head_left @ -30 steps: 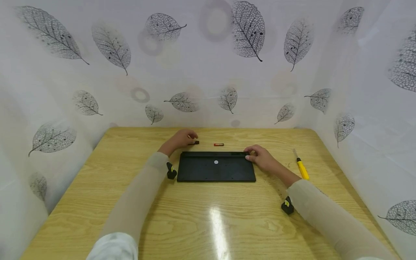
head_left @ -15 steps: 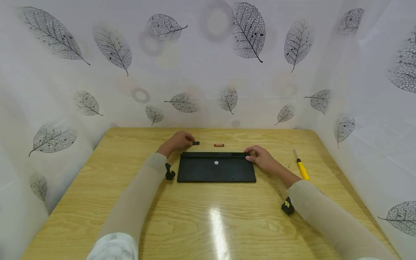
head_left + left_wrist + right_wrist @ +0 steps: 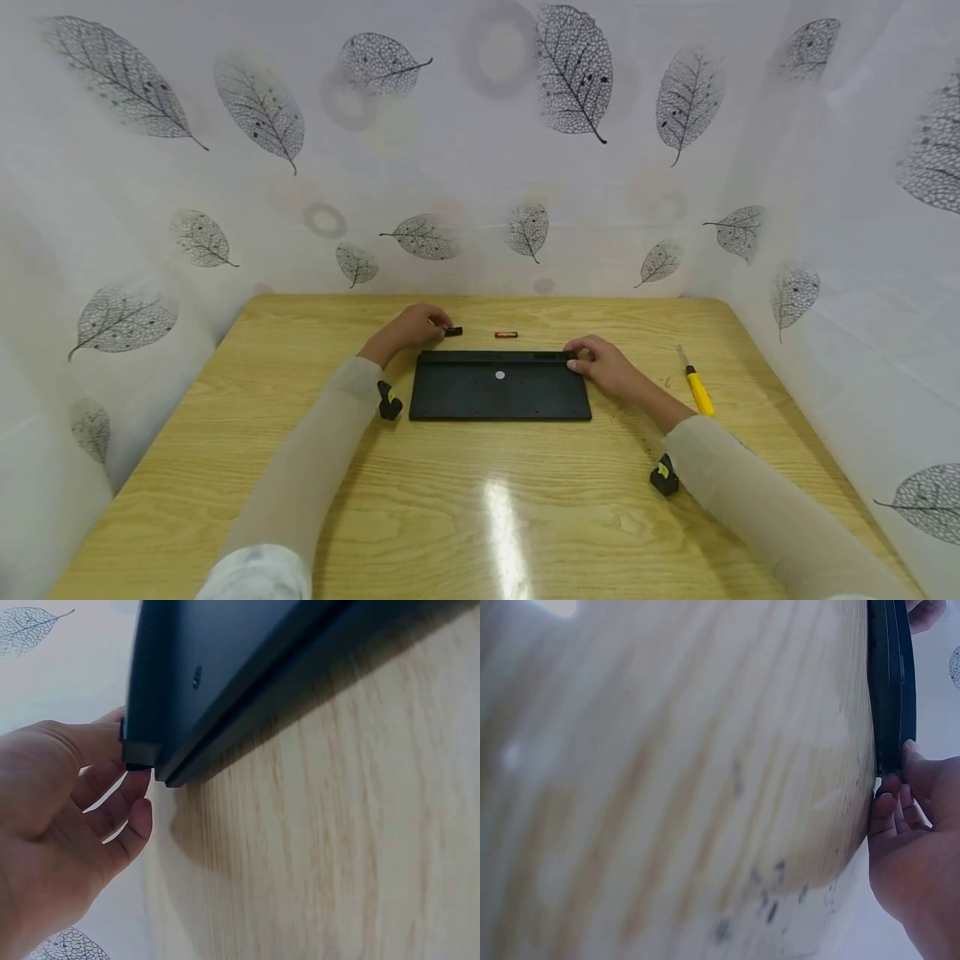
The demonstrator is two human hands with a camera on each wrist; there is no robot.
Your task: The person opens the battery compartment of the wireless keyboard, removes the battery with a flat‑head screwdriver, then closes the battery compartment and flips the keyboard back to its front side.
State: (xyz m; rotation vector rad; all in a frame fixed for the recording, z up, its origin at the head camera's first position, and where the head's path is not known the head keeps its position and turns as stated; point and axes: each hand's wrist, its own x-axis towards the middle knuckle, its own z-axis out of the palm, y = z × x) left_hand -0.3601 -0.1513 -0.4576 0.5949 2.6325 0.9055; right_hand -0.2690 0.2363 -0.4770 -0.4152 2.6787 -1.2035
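Observation:
A black keyboard [image 3: 465,396] lies underside up on the wooden table, with a round white sticker near its middle and a dark recess along its far right edge. My right hand [image 3: 603,367] grips its far right corner, thumb on top and other fingers curled behind, as the right wrist view shows. Beyond the far left corner, my left hand [image 3: 415,325] pinches a small black piece [image 3: 454,332] close over the table. The keyboard's corner [image 3: 142,754] hides the left fingertips in the left wrist view. A red and black battery [image 3: 506,335] lies behind the keyboard.
A screwdriver with a yellow handle [image 3: 700,393] lies to the right of my right hand. The wooden table [image 3: 450,500] ends at a pale, leaf-printed cloth [image 3: 465,167] at the back and sides. Dark marks [image 3: 769,892] spot the table near the right hand.
The left hand draws back slightly from its position a second ago, and the black piece turns and shifts slightly right. The right hand, keyboard, battery and screwdriver stay put.

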